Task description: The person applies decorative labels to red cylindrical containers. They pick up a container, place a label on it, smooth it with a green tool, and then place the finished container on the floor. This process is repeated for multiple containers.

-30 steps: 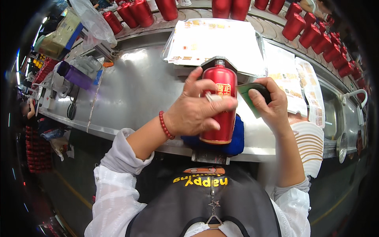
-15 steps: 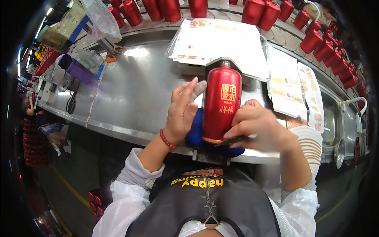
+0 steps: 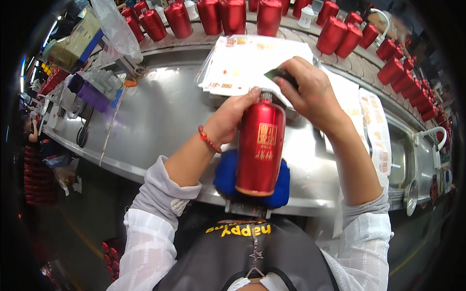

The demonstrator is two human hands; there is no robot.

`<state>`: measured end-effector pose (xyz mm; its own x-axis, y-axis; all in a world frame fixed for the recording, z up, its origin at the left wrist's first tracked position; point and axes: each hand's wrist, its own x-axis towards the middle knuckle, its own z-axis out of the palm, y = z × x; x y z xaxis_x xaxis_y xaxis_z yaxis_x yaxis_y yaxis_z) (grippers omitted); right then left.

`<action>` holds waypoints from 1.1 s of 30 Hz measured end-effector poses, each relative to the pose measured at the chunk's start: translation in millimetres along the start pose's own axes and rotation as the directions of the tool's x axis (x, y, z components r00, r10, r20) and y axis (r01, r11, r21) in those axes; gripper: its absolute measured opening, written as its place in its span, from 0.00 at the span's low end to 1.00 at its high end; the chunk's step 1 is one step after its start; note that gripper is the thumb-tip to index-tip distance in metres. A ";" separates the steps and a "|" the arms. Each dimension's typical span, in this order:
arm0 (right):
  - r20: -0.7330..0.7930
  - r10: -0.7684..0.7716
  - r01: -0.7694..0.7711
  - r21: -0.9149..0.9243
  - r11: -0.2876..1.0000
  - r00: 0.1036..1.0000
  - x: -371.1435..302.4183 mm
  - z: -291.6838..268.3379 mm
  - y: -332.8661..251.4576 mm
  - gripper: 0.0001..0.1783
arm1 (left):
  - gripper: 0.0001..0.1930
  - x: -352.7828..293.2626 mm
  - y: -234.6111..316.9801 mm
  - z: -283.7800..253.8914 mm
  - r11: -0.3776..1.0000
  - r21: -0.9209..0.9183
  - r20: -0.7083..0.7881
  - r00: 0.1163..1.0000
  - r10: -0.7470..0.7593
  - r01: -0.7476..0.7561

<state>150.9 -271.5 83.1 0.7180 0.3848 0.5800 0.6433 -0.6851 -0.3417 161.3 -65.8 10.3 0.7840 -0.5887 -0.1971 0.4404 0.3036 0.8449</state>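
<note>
A glossy red bottle [image 3: 259, 162] with gold printed characters lies tilted on a blue cloth pad [image 3: 225, 177], its neck pointing away from me. My left hand [image 3: 227, 116] is closed around the bottle's neck and shoulder from the left, with the thumb by the neck. To the upper right of the neck, my right hand [image 3: 313, 94] grips a small dark flat scraper-like piece [image 3: 276, 73]; its exact kind is unclear. That hand is apart from the bottle and over a stack of white decal sheets [image 3: 252, 56] with gold and red prints.
Many red bottles [image 3: 233, 17] stand along a slatted conveyor beyond the steel table [image 3: 160, 104]. More printed sheets [image 3: 374, 126] lie at right, beside a sink [image 3: 400, 155]. A purple bottle [image 3: 90, 92] and clear plastic bag [image 3: 114, 36] are at left.
My right hand has lifted from the bottle's near end to above the sheets, still holding the dark piece. My left hand, open beside the bottle before, now grips its neck.
</note>
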 end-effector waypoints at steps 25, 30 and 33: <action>0.345 0.045 -0.049 0.001 0.999 0.938 -179.4 182.8 83.7 0.28 | 0.15 -398.0 -85.8 -53.6 0.609 0.791 -0.594 -0.160 0.788 0.064; 0.284 0.113 -0.080 -0.126 0.989 0.952 -162.7 156.5 83.9 0.27 | 0.16 -542.9 -194.4 -168.3 0.617 0.387 -0.409 -0.471 0.781 0.686; 0.211 0.179 -0.131 -0.223 0.966 0.961 -149.6 129.1 78.6 0.26 | 0.17 -633.4 -257.5 -247.7 0.688 0.135 -0.448 -0.575 0.685 0.713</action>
<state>128.3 -303.0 -126.0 0.8613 0.3773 0.3403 0.4679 -0.8501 -0.2417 -340.3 414.4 -205.6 0.0468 0.8818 0.4692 0.8030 -0.3126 0.5075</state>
